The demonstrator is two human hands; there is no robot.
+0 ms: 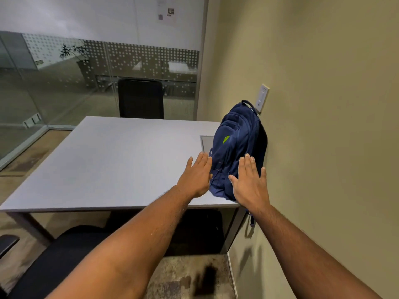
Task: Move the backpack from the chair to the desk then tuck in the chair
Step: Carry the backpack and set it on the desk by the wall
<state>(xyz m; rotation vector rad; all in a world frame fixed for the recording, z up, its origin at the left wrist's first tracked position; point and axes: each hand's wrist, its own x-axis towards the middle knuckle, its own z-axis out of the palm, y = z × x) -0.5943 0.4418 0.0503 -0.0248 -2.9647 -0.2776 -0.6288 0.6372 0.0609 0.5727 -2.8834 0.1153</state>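
A navy blue backpack (238, 145) with a small green mark stands upright on the right end of the grey desk (103, 160), leaning against the beige wall. My left hand (195, 176) is flat and open at the backpack's lower left side, fingers spread. My right hand (250, 182) is open too, its palm over the backpack's lower front near the desk's near right corner. Neither hand grips anything. The black chair (64, 251) shows its seat at the lower left, pulled out in front of the desk, with an armrest (7, 242) at the far left edge.
A second black chair (140, 99) stands behind the desk's far edge against a glass partition. The beige wall (323, 126) runs close along the right, carrying a white switch plate (263, 98). A backpack strap (252, 220) hangs below the desk corner. A cable hatch (206, 142) lies in the desktop.
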